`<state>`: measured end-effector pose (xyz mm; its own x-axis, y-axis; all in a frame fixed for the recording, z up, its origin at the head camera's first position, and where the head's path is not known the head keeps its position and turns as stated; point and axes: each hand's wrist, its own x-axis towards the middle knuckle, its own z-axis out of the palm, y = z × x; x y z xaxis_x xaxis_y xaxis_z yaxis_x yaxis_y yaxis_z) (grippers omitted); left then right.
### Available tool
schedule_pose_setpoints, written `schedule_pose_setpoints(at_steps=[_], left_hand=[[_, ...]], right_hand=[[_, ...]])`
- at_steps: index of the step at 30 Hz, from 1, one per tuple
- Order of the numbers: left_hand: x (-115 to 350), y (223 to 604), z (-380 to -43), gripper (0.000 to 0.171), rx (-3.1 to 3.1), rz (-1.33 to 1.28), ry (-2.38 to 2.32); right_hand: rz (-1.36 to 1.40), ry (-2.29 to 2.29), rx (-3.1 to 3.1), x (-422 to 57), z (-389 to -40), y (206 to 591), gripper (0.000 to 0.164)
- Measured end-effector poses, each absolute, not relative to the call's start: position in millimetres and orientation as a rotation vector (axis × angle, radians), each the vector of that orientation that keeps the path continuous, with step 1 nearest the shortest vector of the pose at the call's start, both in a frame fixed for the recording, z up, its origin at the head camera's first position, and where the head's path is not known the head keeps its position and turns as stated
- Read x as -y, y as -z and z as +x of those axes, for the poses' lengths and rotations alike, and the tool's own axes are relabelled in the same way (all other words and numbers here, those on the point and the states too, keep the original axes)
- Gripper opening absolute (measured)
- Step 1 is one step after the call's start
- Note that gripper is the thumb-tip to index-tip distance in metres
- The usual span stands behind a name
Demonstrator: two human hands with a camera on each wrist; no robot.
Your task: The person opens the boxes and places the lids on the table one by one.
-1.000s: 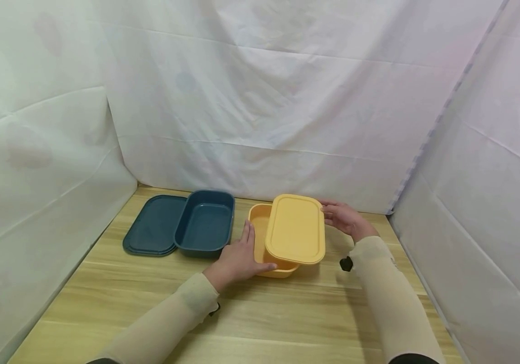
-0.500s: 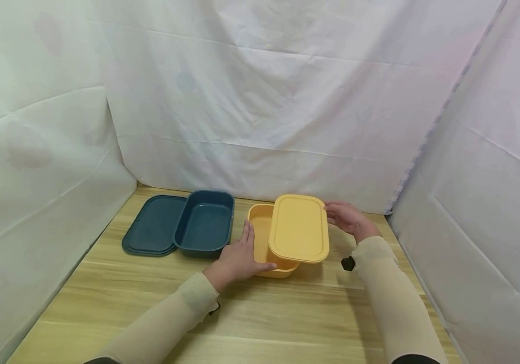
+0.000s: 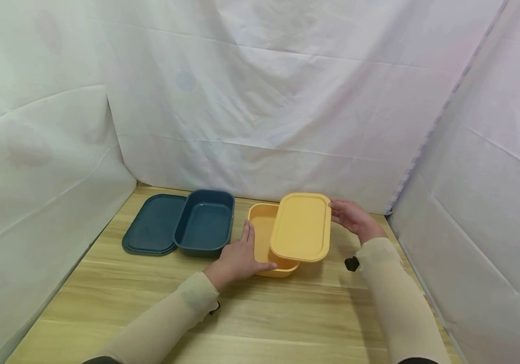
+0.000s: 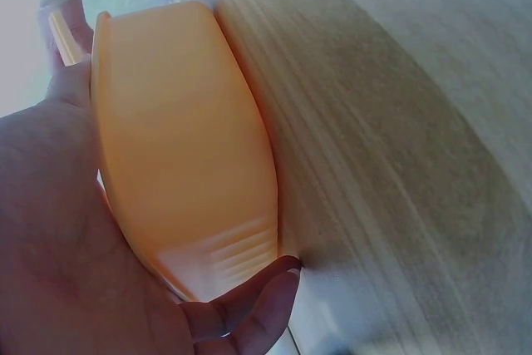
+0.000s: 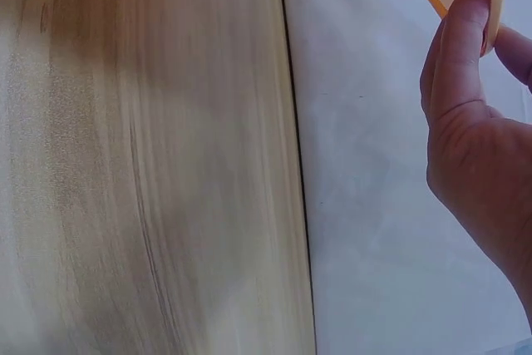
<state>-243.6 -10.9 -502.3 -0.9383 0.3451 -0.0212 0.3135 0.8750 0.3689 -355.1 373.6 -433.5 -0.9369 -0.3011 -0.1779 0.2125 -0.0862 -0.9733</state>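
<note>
The yellow box point(image 3: 261, 218) sat on the wooden table point(image 3: 287, 323), its left part uncovered to the person's view. Around its near left corner lay the left hand point(image 3: 235, 258), gripping it: the fingers ran along the box's left wall, and the thumb stretched out across its near rim. In the left wrist view, bent fingertips came close to the foot of the wall.

The yellow lid point(image 3: 302, 227) was over the right part of the yellow box and reached out past its right wall; whether the lid touched the rim could not be told. At the lid's far right edge, to the right of the box, the right hand point(image 3: 352, 218) pinched it, thumb on one face and fingers on the other.

Just left of the yellow box stood a dark blue box point(image 3: 206, 225), its inside showing. Farther left of the yellow box lay a dark blue lid point(image 3: 154, 225), its right side hidden by the dark blue box. Beyond the yellow box hung a creased white cloth point(image 3: 251, 101). Pale sleeves point(image 3: 396, 298) covered both forearms, on the near side of the box.
</note>
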Motion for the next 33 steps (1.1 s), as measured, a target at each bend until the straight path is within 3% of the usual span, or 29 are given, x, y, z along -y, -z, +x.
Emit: schedule_pose_setpoints(at_steps=[15,23,33], left_hand=[[9.9,497.2,-239.2,0.147,-2.962,0.513,-0.59],[8.7,499.8,-239.9,0.148,-2.96,0.52,-0.595],[5.9,500.7,-238.1,0.149,-2.963,0.5,-0.574]], right_hand=[[-0.088,2.284,-1.699,-380.4,-347.5,418.4,0.02],[-0.182,2.388,-1.69,-387.0,-343.0,420.8,0.029],[-0.204,2.495,-1.73,-392.0,-332.3,413.0,0.024]])
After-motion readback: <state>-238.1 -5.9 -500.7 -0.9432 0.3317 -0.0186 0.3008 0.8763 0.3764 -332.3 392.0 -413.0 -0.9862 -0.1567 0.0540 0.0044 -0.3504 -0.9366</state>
